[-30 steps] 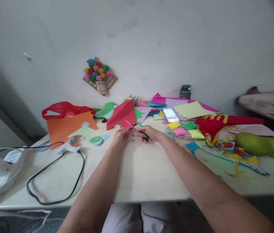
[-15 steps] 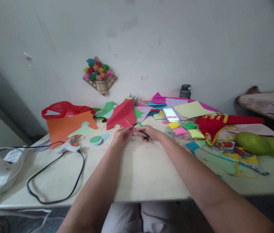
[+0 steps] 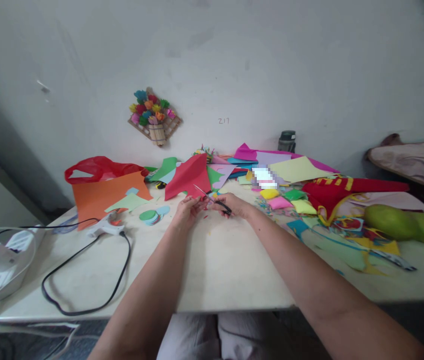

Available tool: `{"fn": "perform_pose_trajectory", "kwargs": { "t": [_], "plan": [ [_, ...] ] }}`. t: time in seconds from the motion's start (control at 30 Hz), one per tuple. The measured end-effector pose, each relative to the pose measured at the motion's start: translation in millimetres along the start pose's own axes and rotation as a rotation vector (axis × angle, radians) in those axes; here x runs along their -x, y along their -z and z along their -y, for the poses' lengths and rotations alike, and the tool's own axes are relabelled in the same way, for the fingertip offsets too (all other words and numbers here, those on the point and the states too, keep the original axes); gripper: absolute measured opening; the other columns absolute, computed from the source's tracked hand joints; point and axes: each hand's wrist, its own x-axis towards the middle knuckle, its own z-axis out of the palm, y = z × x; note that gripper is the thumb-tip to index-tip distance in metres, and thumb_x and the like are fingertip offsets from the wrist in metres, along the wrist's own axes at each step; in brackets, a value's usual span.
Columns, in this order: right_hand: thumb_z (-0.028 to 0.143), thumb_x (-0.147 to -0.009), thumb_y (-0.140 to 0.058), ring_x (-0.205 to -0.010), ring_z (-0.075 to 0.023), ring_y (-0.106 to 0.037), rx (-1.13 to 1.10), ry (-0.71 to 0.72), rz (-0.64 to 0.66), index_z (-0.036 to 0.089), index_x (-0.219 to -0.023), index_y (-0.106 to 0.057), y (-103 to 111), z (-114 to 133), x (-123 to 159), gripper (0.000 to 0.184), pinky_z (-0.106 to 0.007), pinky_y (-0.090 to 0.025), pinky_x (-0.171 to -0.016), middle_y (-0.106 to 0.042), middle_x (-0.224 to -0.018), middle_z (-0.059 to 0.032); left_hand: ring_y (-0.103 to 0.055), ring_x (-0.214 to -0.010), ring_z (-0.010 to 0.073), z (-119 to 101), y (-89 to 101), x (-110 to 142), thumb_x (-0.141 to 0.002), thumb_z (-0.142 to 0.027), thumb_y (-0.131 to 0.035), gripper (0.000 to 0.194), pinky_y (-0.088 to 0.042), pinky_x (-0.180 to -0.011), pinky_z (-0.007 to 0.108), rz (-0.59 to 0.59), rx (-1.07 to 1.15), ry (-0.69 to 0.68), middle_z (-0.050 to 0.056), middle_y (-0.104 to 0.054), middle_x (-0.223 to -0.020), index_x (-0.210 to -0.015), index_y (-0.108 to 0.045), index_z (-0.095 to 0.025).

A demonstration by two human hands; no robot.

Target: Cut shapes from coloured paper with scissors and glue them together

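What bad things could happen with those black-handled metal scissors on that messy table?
The black-handled metal scissors in the right hand might nick the left hand, which is right beside them. The left forearm could also snag the looped black cable nearby, perhaps tugging the white plastic gun-shaped tool.

Left of your fingers point(image 3: 191, 205), on table point(image 3: 234, 280): paper discs point(image 3: 149, 216), glue gun point(image 3: 103, 227), power strip point(image 3: 23, 240) farthest. Behind fingers: paper sheets point(image 3: 189, 175); behind right, bottle point(image 3: 287, 142).
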Motion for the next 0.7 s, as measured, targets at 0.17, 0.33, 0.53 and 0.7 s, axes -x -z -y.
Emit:
{"fn": "perform_pose_trajectory", "kwargs": {
  "t": [0.17, 0.33, 0.53, 0.7],
  "plan": [
    [0.04, -0.07, -0.064, -0.031, -0.0036, -0.036, -0.009, 0.009, -0.014, 0.015, -0.074, -0.054, -0.6, -0.1, -0.8, 0.028, -0.015, -0.026, -0.03, -0.044, -0.042, 0.0077, -0.067, -0.08, 0.0233, -0.3, -1.2, 0.0, -0.068, -0.006, -0.059, 0.005, -0.052, -0.078, 0.035, -0.014, 0.016, 0.02, 0.011, -0.069, -0.076, -0.07, -0.06, -0.01],
    [0.04, -0.069, -0.065, -0.031, -0.0038, -0.036, -0.028, 0.014, -0.023, 0.014, -0.073, -0.054, -0.9, -2.4, -3.0, 0.028, -0.015, -0.029, -0.031, -0.044, -0.042, 0.0076, -0.067, -0.077, 0.0228, -1.0, -1.9, 1.3, -0.068, -0.008, -0.06, 0.002, -0.054, -0.073, 0.032, 0.037, 0.005, 0.035, 0.01, -0.069, -0.074, -0.068, -0.06, -0.01],
    [0.041, -0.068, -0.065, -0.031, -0.0038, -0.037, -0.029, 0.036, -0.006, 0.015, -0.071, -0.054, 0.4, -7.0, -5.3, 0.029, -0.015, -0.03, -0.031, -0.044, -0.042, 0.0075, -0.067, -0.076, 0.0218, -1.0, 2.6, -0.5, -0.069, -0.013, -0.064, 0.005, -0.054, -0.068, 0.03, 0.031, -0.007, 0.04, 0.01, -0.069, -0.076, -0.072, -0.061, -0.01],
    [0.043, -0.068, -0.064, -0.031, -0.0041, -0.038, -0.014, 0.05, 0.044, 0.015, -0.076, -0.055, 1.7, -9.8, -6.6, 0.031, -0.015, -0.027, -0.03, -0.045, -0.043, 0.0077, -0.067, -0.074, 0.0195, 1.5, 6.0, -3.8, -0.066, -0.013, -0.067, 0.007, -0.054, -0.068, 0.028, 0.018, -0.01, -0.011, 0.006, -0.068, -0.07, -0.068, -0.061, -0.011]
  ]
}}
